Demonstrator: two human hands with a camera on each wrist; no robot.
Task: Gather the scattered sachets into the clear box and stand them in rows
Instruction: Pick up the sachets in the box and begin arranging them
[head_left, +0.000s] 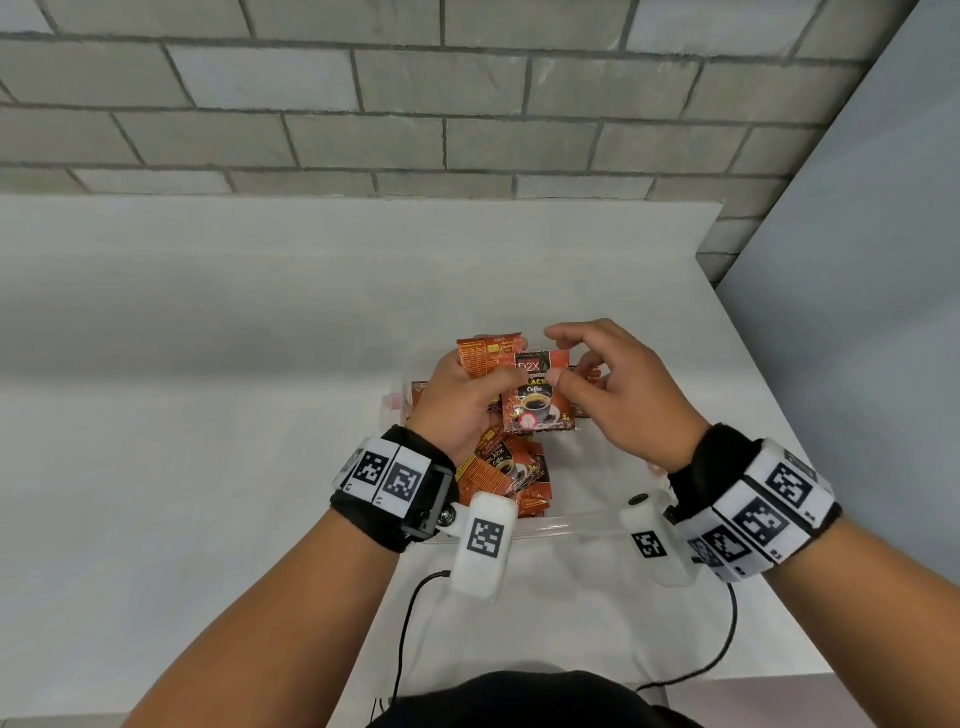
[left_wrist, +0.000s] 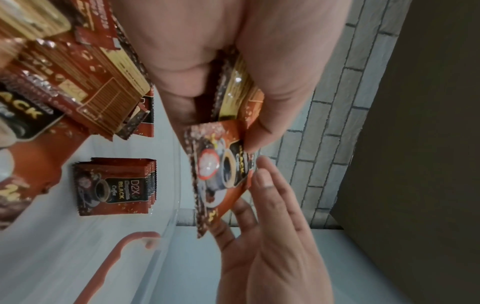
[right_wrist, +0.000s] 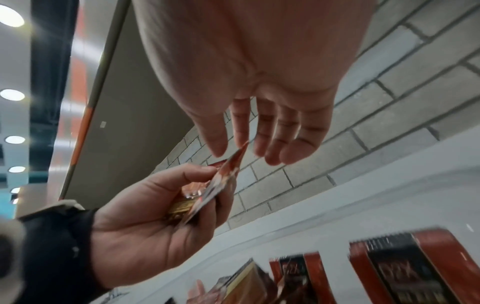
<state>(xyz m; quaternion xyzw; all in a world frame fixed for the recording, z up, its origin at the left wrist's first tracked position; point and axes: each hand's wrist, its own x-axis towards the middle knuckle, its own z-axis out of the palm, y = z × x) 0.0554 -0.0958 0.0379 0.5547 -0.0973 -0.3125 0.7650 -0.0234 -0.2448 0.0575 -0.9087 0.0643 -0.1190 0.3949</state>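
Note:
My left hand (head_left: 485, 397) grips a small bunch of orange-and-black coffee sachets above the clear box (head_left: 571, 526). The front sachet (head_left: 537, 392) faces me; another sachet (head_left: 485, 356) sticks up behind it. My right hand (head_left: 556, 356) is at the front sachet's right edge, thumb before it and fingers behind, nearly straight. The right wrist view shows that sachet's corner (right_wrist: 240, 152) in a gap between thumb and forefinger. Loose sachets (head_left: 506, 473) lie heaped in the box's near left. A standing row of sachets (left_wrist: 114, 187) shows in the left wrist view.
The box sits on a white table (head_left: 208, 415) against a grey brick wall (head_left: 415, 104). A grey panel (head_left: 857, 312) bounds the table on the right. Black cables (head_left: 405, 623) hang over the table's near edge. The box has a red latch (left_wrist: 114, 259).

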